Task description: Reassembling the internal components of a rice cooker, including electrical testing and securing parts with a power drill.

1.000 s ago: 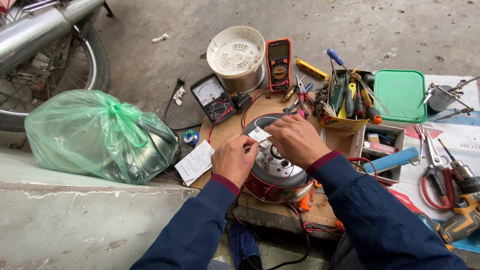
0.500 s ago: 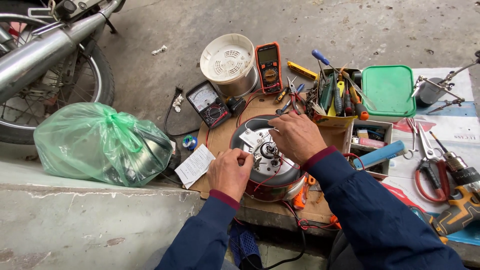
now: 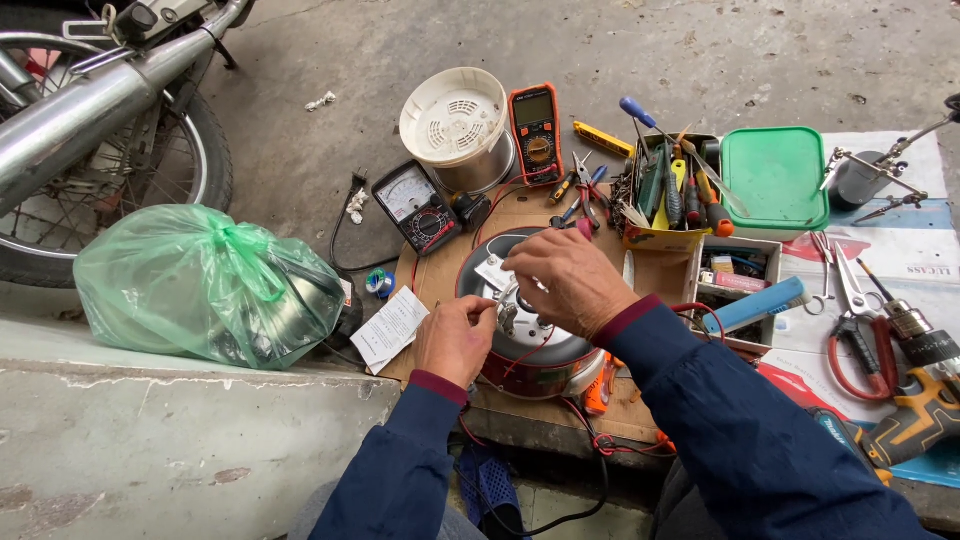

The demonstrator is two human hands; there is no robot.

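While we look down from the left, we pass a motorcycle wheel and a tied green plastic bag on the concrete ledge, then a folded paper slip lying just beside our left hand. That hand sits at the near left rim of the round appliance base, an upturned red-sided unit with a metal underside. Its fingers are curled together toward the middle of the base, seemingly pinched on a small part there, though we cannot tell what they grip.

Beyond it stand a black analog meter, a white ribbed pot and an orange digital multimeter.

Our right hand lies over the far half of the same base, palm down, fingertips drawn together and pointing left toward a small white tag on the underside. So the base lies directly under both hands, between them, and the centre fittings are nearest the left hand's fingertips; the right hand covers them from above.

Further right we see a yellow box of screwdrivers, a green lid, a blue tube, red-handled pliers and a cordless drill.
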